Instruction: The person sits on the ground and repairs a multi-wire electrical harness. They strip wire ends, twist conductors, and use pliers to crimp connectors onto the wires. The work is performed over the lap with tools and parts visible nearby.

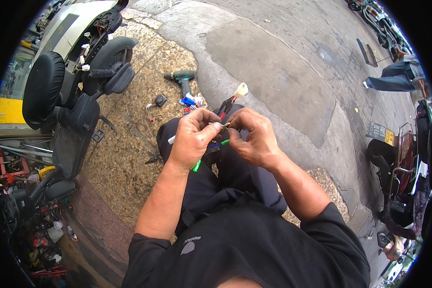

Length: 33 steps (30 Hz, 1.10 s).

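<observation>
Over my knees, both hands work close together on thin wires. My left hand is closed, its thumb and index finger pinching a wire. Facing it, my right hand is closed too, fingertips on what looks like the bare end of a wire between the hands. Whether the ends touch cannot be made out. A white plug connector with dark and red leads stands up just beyond my fingers. Below them hang a blue wire with a green end and another green-tipped piece. My palms hide the rest.
A cordless drill lies on the pebbled ground ahead, near a small black round part with wires. At left stands a partly stripped scooter with loose connectors. Another scooter and a person in jeans are at right.
</observation>
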Each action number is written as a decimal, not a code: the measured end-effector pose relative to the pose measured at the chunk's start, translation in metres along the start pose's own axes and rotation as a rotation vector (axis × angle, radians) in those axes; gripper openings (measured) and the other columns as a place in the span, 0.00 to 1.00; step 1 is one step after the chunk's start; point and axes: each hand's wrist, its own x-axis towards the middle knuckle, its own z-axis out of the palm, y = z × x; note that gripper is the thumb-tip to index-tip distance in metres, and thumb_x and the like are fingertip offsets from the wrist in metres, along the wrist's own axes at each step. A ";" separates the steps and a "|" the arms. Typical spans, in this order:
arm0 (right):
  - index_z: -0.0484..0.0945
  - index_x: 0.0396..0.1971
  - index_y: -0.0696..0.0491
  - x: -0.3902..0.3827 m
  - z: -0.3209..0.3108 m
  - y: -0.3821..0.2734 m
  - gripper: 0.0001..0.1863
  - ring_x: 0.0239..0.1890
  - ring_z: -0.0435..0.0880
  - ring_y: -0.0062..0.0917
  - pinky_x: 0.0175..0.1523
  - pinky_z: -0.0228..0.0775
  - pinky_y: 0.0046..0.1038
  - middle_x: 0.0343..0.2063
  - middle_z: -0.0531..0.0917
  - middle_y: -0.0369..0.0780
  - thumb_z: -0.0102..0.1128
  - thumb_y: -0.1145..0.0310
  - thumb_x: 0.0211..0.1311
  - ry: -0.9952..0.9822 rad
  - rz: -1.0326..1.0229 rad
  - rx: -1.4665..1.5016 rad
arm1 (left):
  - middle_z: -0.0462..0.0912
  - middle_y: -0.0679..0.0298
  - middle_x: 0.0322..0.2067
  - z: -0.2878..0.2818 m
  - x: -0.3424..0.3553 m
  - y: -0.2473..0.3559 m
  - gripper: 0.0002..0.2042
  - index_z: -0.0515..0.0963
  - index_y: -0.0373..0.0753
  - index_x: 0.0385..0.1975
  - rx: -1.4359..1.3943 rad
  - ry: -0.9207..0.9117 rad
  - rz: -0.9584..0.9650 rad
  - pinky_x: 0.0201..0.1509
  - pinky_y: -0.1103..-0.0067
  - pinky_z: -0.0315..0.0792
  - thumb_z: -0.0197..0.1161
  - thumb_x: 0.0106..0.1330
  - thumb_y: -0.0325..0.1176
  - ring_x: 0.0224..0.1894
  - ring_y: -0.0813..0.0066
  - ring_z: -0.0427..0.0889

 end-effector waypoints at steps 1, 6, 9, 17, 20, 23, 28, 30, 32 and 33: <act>0.75 0.24 0.58 0.000 0.000 0.000 0.05 0.34 0.82 0.41 0.39 0.74 0.38 0.28 0.81 0.43 0.62 0.82 0.48 0.000 0.003 0.002 | 0.85 0.61 0.32 0.001 0.000 0.001 0.04 0.77 0.32 0.39 -0.001 0.005 0.002 0.42 0.80 0.79 0.61 0.68 0.23 0.33 0.78 0.84; 0.75 0.24 0.58 0.003 -0.001 0.002 0.06 0.33 0.82 0.41 0.38 0.74 0.38 0.27 0.80 0.44 0.63 0.82 0.47 0.012 -0.028 0.007 | 0.83 0.64 0.30 0.005 0.003 0.002 0.02 0.76 0.31 0.37 -0.047 0.032 0.014 0.38 0.84 0.77 0.61 0.68 0.21 0.32 0.85 0.81; 0.75 0.24 0.58 0.002 -0.001 0.001 0.06 0.33 0.82 0.41 0.38 0.74 0.38 0.27 0.80 0.44 0.63 0.82 0.47 0.012 -0.018 0.009 | 0.83 0.64 0.30 0.005 0.001 0.001 0.02 0.77 0.32 0.37 -0.022 0.041 0.018 0.38 0.84 0.77 0.61 0.67 0.22 0.31 0.83 0.81; 0.77 0.24 0.58 0.001 -0.002 0.002 0.05 0.33 0.82 0.42 0.38 0.74 0.38 0.27 0.80 0.45 0.64 0.81 0.46 0.006 0.003 -0.004 | 0.84 0.64 0.31 0.003 0.000 -0.001 0.02 0.77 0.33 0.36 0.058 0.035 0.039 0.40 0.81 0.78 0.61 0.67 0.22 0.32 0.81 0.82; 0.76 0.24 0.58 0.001 -0.003 0.001 0.05 0.33 0.82 0.42 0.38 0.74 0.38 0.27 0.81 0.45 0.64 0.81 0.46 0.002 0.026 0.000 | 0.84 0.64 0.32 0.002 -0.002 0.000 0.03 0.77 0.33 0.37 0.097 0.012 0.081 0.42 0.81 0.78 0.61 0.66 0.21 0.34 0.81 0.82; 0.76 0.24 0.58 0.001 -0.003 0.000 0.05 0.33 0.82 0.42 0.38 0.74 0.38 0.27 0.81 0.45 0.64 0.81 0.46 0.009 0.017 0.008 | 0.81 0.68 0.30 0.005 -0.005 0.001 0.03 0.78 0.31 0.37 0.029 0.023 0.087 0.37 0.85 0.71 0.59 0.68 0.22 0.31 0.87 0.76; 0.76 0.24 0.58 0.002 -0.003 0.001 0.06 0.32 0.82 0.42 0.38 0.74 0.38 0.27 0.81 0.44 0.64 0.81 0.46 0.011 0.006 0.019 | 0.83 0.67 0.32 -0.001 -0.004 0.004 0.07 0.79 0.31 0.37 -0.132 -0.024 0.018 0.39 0.85 0.71 0.56 0.70 0.27 0.32 0.87 0.77; 0.76 0.24 0.58 0.002 -0.003 0.001 0.06 0.32 0.82 0.41 0.38 0.74 0.38 0.27 0.80 0.44 0.64 0.81 0.46 0.008 0.004 0.019 | 0.83 0.66 0.32 -0.003 -0.003 0.004 0.08 0.80 0.32 0.38 -0.147 -0.043 -0.004 0.40 0.85 0.72 0.55 0.71 0.28 0.33 0.86 0.77; 0.76 0.24 0.58 0.002 -0.004 0.001 0.06 0.32 0.82 0.41 0.38 0.74 0.38 0.26 0.81 0.44 0.64 0.81 0.46 0.002 0.011 0.012 | 0.84 0.66 0.33 -0.005 -0.002 0.004 0.08 0.80 0.32 0.38 -0.113 -0.060 -0.006 0.41 0.85 0.72 0.54 0.71 0.28 0.33 0.85 0.78; 0.76 0.24 0.58 0.002 -0.004 0.001 0.06 0.32 0.82 0.41 0.38 0.74 0.38 0.27 0.81 0.44 0.64 0.81 0.46 0.000 0.014 0.012 | 0.84 0.65 0.33 -0.006 -0.002 0.005 0.08 0.80 0.31 0.38 -0.127 -0.069 -0.033 0.41 0.85 0.73 0.54 0.70 0.27 0.34 0.84 0.79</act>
